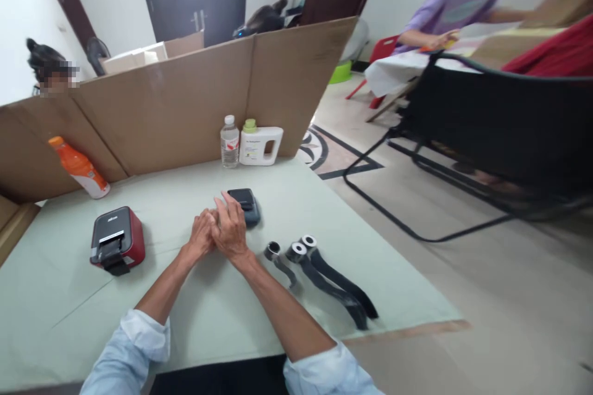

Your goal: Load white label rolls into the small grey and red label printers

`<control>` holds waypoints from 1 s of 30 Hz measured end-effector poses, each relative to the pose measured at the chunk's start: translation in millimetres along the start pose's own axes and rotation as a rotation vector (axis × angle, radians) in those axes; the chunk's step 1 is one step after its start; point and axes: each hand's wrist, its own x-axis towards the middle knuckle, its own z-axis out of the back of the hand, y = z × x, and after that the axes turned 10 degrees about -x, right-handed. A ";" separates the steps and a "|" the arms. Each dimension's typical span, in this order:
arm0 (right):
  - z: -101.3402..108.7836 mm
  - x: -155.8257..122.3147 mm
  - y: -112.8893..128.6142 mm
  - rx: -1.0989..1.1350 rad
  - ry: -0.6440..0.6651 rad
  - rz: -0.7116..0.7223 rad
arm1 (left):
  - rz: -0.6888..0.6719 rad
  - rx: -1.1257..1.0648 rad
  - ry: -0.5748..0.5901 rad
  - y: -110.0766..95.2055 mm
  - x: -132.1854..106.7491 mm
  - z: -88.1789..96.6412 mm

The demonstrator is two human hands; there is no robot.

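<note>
Pale-green tabletop (204,327): left hand (202,231) curled, whether on anything I cannot tell, against right hand (230,231), fingers loosely apart, beside dark device (252,214); straps (320,277) lie aside, presumably avoiding tangles.

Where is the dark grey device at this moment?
In the head view, the dark grey device lies slightly left of centre, beside the right hand, in front of the white jug.
</note>
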 end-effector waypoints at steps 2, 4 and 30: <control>-4.5 -4.2 0.6 0.054 0.005 0.065 | 0.047 0.082 -0.008 0.9 -22.9 17.0; -10.8 -9.1 1.2 0.095 0.049 0.121 | 0.073 0.149 -0.044 -0.6 -46.3 35.4; -38.9 -36.1 79.8 0.532 0.829 0.220 | 0.387 -0.704 -0.760 65.3 -193.8 200.7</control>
